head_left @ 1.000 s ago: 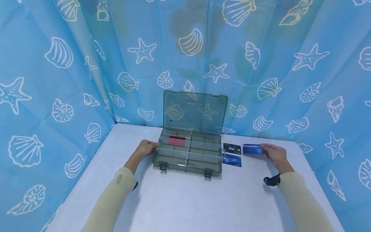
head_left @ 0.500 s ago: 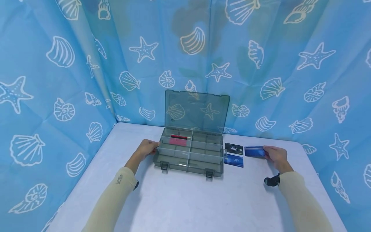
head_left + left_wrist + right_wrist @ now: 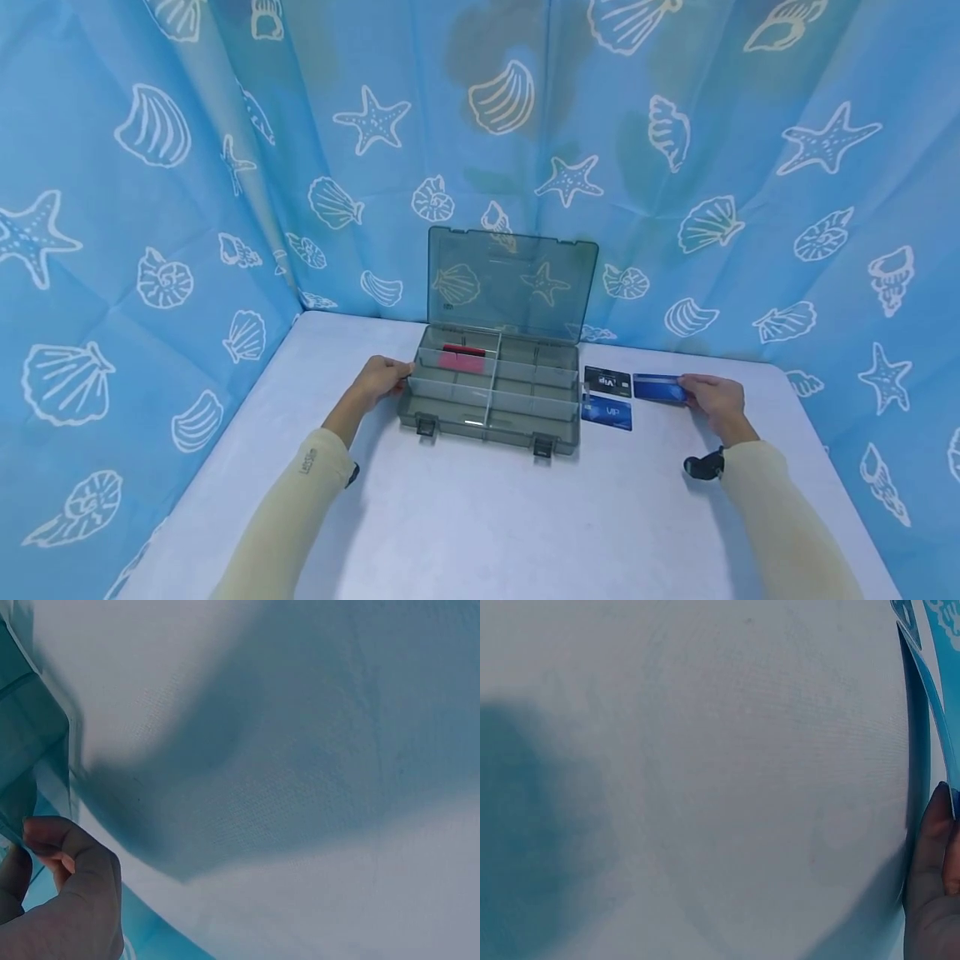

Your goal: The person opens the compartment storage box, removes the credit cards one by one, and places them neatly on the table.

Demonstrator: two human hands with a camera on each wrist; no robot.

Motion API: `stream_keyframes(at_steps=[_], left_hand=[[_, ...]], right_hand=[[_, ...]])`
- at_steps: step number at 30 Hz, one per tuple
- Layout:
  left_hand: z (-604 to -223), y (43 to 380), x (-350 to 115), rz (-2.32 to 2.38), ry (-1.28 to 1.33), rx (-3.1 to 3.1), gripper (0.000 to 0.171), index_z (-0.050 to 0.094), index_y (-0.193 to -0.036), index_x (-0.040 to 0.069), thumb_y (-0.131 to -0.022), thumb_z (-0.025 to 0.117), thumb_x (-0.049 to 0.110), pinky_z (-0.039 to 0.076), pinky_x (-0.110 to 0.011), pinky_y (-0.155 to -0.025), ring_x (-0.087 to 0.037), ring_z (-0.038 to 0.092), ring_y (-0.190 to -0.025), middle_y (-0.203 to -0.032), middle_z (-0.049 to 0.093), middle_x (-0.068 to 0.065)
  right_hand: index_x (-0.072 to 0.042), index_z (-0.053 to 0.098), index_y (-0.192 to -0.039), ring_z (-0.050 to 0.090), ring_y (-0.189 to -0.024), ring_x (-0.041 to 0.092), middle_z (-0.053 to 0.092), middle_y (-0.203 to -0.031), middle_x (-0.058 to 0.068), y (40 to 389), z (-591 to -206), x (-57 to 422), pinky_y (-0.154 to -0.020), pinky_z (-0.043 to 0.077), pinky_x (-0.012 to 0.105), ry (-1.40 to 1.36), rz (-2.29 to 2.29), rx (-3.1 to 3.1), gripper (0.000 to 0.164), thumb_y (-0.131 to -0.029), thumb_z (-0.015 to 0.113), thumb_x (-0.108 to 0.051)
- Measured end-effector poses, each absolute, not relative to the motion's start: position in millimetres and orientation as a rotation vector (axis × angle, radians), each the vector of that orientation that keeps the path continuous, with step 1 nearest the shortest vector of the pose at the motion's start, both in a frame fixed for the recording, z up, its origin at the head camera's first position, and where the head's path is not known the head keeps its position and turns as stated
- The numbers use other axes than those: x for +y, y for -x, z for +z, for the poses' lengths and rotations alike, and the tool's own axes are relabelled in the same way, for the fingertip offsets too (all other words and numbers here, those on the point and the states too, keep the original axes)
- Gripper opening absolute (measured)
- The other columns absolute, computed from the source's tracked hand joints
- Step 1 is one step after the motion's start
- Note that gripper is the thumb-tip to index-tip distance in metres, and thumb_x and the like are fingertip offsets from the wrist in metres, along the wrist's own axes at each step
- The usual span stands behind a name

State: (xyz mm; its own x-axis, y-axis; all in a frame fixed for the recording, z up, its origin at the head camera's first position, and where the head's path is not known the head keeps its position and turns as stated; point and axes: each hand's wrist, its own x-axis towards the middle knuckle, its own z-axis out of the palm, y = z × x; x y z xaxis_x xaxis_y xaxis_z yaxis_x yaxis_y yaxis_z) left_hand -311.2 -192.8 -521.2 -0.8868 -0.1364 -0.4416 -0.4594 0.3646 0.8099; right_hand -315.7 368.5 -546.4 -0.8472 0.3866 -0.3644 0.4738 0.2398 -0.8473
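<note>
A grey translucent compartment box [image 3: 495, 392] lies on the white table with its lid [image 3: 513, 279] raised at the back. My left hand [image 3: 378, 379] pinches the box's left side wall between thumb and fingers, also seen low in the left wrist view. A red card [image 3: 462, 358] sits in the back left part of the box. At the right, my right hand [image 3: 716, 400] pinches the right end of a blue card [image 3: 658, 388]. In the right wrist view this card [image 3: 936, 705] is tilted, its near edge off the table.
Right of the box lie a black VIP card [image 3: 607, 382] and, in front of it, a blue VIP card [image 3: 609, 412]. Two latches [image 3: 543, 447] stick out at the box's front. A blue shell-print curtain [image 3: 375, 208] hangs behind and beside the table [image 3: 510, 525].
The head view has shifted slightly. Both hands keep their holds, and the blue card in my right hand stays nearly in the same place beside the black one.
</note>
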Motion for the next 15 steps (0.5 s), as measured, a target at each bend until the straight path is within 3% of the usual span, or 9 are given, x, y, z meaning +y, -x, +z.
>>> stream_keyframes(at_steps=[6, 15], left_hand=[[-520.6, 313.8, -192.3, 1.516, 0.555, 2.326, 0.042, 0.055, -0.126, -0.003, -0.099, 0.059, 0.028, 0.051, -0.036, -0.087, -0.027, 0.055, -0.100, -0.113, 0.057, -0.015], [-521.1, 313.5, -191.5, 1.528, 0.559, 2.321, 0.041, 0.056, -0.125, -0.003, -0.099, 0.059, 0.028, 0.051, -0.034, -0.085, -0.026, 0.056, -0.098, -0.110, 0.057, -0.014]], right_hand=[[-0.001, 0.052, -0.138, 0.048, -0.129, 0.032, 0.048, -0.142, 0.021, 315.6, -543.5, 366.6, -0.092, 0.051, 0.032, -0.843, -1.648, 2.445, 0.050, -0.097, 0.059, -0.029], [0.002, 0.050, -0.138, 0.048, -0.129, 0.036, 0.049, -0.140, 0.024, 316.6, -539.3, 361.7, -0.103, 0.042, 0.044, -0.904, -1.611, 2.466, 0.050, -0.099, 0.055, -0.029]])
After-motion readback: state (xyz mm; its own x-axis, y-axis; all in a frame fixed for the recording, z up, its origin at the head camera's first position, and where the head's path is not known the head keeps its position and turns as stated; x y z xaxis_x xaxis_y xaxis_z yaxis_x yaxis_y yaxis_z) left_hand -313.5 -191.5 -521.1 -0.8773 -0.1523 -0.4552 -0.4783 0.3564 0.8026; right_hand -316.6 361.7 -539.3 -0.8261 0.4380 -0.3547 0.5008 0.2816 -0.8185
